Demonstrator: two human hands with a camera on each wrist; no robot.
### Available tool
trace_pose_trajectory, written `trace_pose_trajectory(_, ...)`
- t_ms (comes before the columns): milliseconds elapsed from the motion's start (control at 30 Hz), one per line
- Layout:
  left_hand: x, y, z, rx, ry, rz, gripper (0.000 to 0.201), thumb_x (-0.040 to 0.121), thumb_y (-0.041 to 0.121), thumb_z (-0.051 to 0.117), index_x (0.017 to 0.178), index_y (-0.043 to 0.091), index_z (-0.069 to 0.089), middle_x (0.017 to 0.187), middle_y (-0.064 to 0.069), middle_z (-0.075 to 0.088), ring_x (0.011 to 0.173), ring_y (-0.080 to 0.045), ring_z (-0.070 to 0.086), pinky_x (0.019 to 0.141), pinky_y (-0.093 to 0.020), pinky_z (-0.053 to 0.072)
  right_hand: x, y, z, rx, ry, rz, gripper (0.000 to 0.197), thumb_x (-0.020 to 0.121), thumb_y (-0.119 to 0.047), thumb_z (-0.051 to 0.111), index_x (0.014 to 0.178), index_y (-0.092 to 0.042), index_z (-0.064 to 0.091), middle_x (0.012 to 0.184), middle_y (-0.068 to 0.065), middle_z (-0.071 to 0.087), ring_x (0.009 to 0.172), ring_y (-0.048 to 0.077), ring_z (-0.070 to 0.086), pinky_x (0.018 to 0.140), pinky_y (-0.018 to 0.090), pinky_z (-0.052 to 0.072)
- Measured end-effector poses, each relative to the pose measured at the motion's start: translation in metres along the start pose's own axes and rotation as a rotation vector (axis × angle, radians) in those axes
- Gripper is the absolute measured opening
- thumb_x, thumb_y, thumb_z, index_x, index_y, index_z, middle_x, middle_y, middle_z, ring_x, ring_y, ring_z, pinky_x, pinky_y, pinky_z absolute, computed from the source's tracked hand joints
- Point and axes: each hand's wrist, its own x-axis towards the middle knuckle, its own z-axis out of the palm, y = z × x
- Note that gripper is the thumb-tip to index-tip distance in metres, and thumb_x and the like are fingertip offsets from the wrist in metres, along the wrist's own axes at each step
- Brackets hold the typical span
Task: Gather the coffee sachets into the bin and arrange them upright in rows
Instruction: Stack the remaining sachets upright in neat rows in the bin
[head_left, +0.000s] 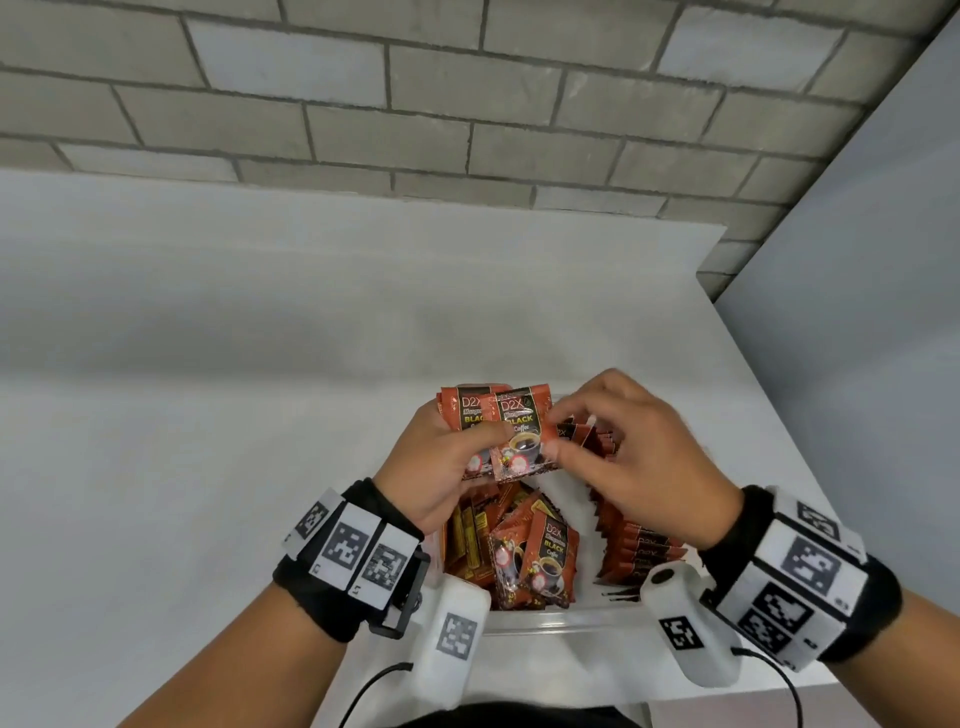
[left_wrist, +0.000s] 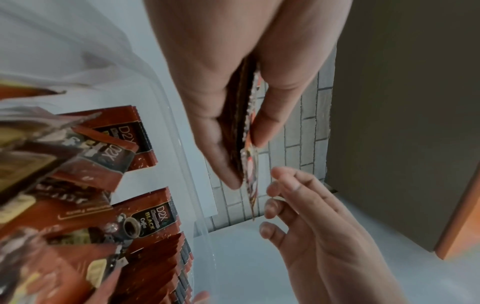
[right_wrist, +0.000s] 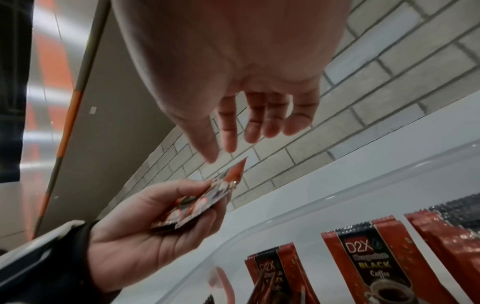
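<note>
My left hand (head_left: 441, 467) pinches a few sachets (head_left: 511, 431); my right hand (head_left: 623, 457) hangs relaxed beside them. A loose pinch could drop them among the rows in the bin (head_left: 545, 621).

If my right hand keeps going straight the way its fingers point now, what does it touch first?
Most likely the coffee sachets your left hand grips above the bin. The right hand has open fingertips just short of their corner; depth is a little uncertain.

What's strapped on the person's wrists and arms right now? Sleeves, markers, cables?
No sleeves; forearms bare. Each wrist wears a black band carrying white panels with black square-code markers. A white boxy camera unit, with its own marker, hangs under each wrist, and a thin black cable trails from each unit.
</note>
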Motion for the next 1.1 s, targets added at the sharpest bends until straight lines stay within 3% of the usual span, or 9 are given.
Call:
trace_pose_trajectory(100, -0.001, 0.0, 0.002, 0.017, 0.001, 0.003, 0.025, 0.085, -0.009, 0.058, 0.099, 0.009, 0.067, 0.093, -0.011, 0.073, 0.081, -0.023, 0.071, 0.065, -0.031, 0.058, 0.006, 0.003, -0.005, -0.018, 0.072, 0.066, 0.026, 0.083, -0.026, 0.07, 0.108, -0.026, 0.062, 0.101, -0.011, 0.052, 0.084, -0.001, 0.05, 0.068, 0.006, 0.036)
trace_pose_trajectory(233, -0.002, -0.001, 0.004, 0.099, -0.031, 0.008, 0.029, 0.082, -0.01, 0.061, 0.108, 0.005, 0.064, 0.101, -0.019, 0.07, 0.089, -0.029, 0.069, 0.078, -0.039, 0.057, 0.012, 0.001, -0.005, -0.015, -0.091, 0.059, 0.039, 0.086, -0.021, 0.068, 0.123, -0.029, 0.057, 0.099, -0.014, 0.058, 0.081, 0.005, 0.055, 0.068, 0.011, 0.041)
trace_pose_trajectory(333, -0.002, 0.003, 0.003, 0.155, -0.018, -0.011, 0.028, 0.083, 0.002, 0.065, 0.11, 0.007, 0.062, 0.102, -0.016, 0.069, 0.089, -0.028, 0.068, 0.078, -0.039, 0.056, 0.022, -0.004, -0.013, -0.063, -0.152, 0.049, 0.027, 0.084, -0.019, 0.07, 0.11, -0.028, 0.065, 0.086, -0.013, 0.062, 0.073, 0.008, 0.056, 0.066, 0.012, 0.042)
trace_pose_trajectory(400, -0.002, 0.007, -0.004, 0.166, 0.058, -0.053, 0.021, 0.086, 0.018, 0.066, 0.106, 0.014, 0.061, 0.095, -0.01, 0.067, 0.08, -0.021, 0.066, 0.078, -0.041, 0.056, 0.028, 0.0, -0.021, -0.101, -0.183, 0.104, 0.015, 0.084, -0.019, 0.07, 0.094, -0.029, 0.066, 0.081, -0.012, 0.064, 0.067, 0.008, 0.055, 0.064, 0.015, 0.042)
trace_pose_trajectory(467, -0.002, 0.01, -0.014, 0.132, 0.129, -0.104, 0.015, 0.089, 0.028, 0.064, 0.099, 0.017, 0.061, 0.085, -0.007, 0.062, 0.071, -0.017, 0.06, 0.082, -0.046, 0.054, 0.033, 0.01, -0.025, -0.203, -0.237, 0.158, 0.01, 0.084, -0.019, 0.07, 0.086, -0.027, 0.064, 0.077, -0.013, 0.062, 0.061, 0.001, 0.053, 0.058, 0.011, 0.039)
trace_pose_trajectory(533, -0.003, 0.01, -0.022, 0.103, 0.153, -0.136, 0.016, 0.089, 0.03, 0.063, 0.098, 0.016, 0.06, 0.085, -0.008, 0.061, 0.068, -0.018, 0.059, 0.084, -0.048, 0.053, 0.037, 0.02, -0.023, -0.352, -0.307, 0.191, 0.005, 0.085, -0.018, 0.068, 0.089, -0.019, 0.066, 0.083, -0.008, 0.065, 0.068, -0.002, 0.056, 0.063, 0.01, 0.038)
trace_pose_trajectory(633, -0.005, 0.008, -0.029, 0.074, 0.149, -0.149, 0.016, 0.089, 0.029, 0.063, 0.096, 0.015, 0.059, 0.087, -0.01, 0.061, 0.067, -0.018, 0.06, 0.084, -0.049, 0.053, 0.042, 0.031, -0.011, -0.507, -0.394, 0.247, 0.012, 0.087, -0.019, 0.063, 0.097, -0.017, 0.068, 0.097, 0.0, 0.067, 0.088, 0.018, 0.061, 0.076, 0.026, 0.046)
trace_pose_trajectory(933, -0.007, 0.006, -0.036, 0.032, 0.132, -0.141, 0.013, 0.09, 0.026, 0.062, 0.096, 0.015, 0.06, 0.084, -0.009, 0.062, 0.065, -0.018, 0.059, 0.073, -0.039, 0.054, 0.056, 0.029, 0.021, -0.784, -0.518, 0.198, 0.017, 0.089, -0.02, 0.058, 0.101, -0.014, 0.069, 0.106, 0.004, 0.059, 0.097, 0.023, 0.058, 0.067, 0.025, 0.034)
trace_pose_trajectory(1100, -0.005, 0.007, -0.037, 0.042, 0.127, -0.148, 0.016, 0.091, 0.027, 0.061, 0.099, 0.014, 0.059, 0.085, -0.009, 0.062, 0.064, -0.018, 0.059, 0.073, -0.039, 0.055, 0.06, 0.034, 0.029, -0.945, -0.528, 0.172, 0.016, 0.088, -0.013, 0.054, 0.094, -0.011, 0.069, 0.098, 0.005, 0.064, 0.088, 0.023, 0.061, 0.063, 0.026, 0.036)
